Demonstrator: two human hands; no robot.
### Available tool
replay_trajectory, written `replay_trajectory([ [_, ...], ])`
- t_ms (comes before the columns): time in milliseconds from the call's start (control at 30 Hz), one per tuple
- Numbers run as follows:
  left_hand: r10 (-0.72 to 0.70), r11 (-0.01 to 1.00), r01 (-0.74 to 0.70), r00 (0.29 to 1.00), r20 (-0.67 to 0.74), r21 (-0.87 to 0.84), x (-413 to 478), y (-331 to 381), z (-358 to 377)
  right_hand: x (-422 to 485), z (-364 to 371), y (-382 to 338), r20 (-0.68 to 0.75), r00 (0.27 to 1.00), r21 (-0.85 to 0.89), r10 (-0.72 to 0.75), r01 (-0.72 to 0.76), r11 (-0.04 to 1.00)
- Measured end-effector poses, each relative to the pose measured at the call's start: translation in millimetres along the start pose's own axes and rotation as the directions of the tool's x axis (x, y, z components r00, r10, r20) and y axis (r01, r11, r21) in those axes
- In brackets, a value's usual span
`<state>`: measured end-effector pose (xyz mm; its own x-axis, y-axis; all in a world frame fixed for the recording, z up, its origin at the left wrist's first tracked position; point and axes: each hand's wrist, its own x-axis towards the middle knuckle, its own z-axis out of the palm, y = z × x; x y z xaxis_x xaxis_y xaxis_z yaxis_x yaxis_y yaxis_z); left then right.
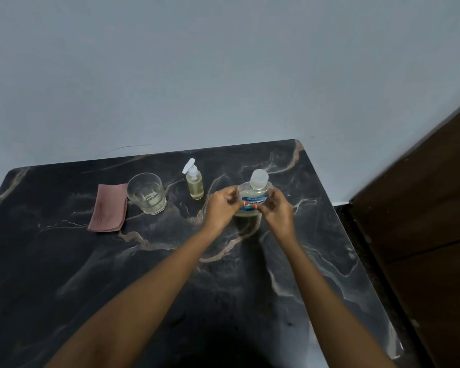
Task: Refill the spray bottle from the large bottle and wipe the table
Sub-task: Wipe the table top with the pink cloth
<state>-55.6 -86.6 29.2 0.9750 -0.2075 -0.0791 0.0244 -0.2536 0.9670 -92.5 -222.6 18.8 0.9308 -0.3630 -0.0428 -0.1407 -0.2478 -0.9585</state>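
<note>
Both hands close on the large bottle, which stands upright on the dark marbled worktop toward its far right part. The left hand wraps the bottle's left side and the right hand its right side, fingertips meeting on the blue label at the front, so each grip is grasping the bottle's body. Its long axis runs straight up, and the pale cap sits on top, above both grips and free of them; it looks closed, so the bottle seems not yet opened.

The spray bottle stands upright just to the left of the large bottle, apart from it, nozzle head in place, with some yellowish liquid inside. It lies on the left hand's side, so that hand is the nearer one to reach it. My judgement is that the next move turns on this: one grip must rise to the cap while the other steadies the body.

Further left stand a glass and, touching or almost touching it, a folded pink cloth.
</note>
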Motion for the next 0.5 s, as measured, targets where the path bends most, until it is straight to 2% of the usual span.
replay_trajectory([
  [500, -0.071, 0.997, 0.072, 0.996, -0.047, 0.025, 73, -12, -11, 75, 34, 6, 0.029, 0.999, -0.115, 0.023, -0.019, 0.993],
])
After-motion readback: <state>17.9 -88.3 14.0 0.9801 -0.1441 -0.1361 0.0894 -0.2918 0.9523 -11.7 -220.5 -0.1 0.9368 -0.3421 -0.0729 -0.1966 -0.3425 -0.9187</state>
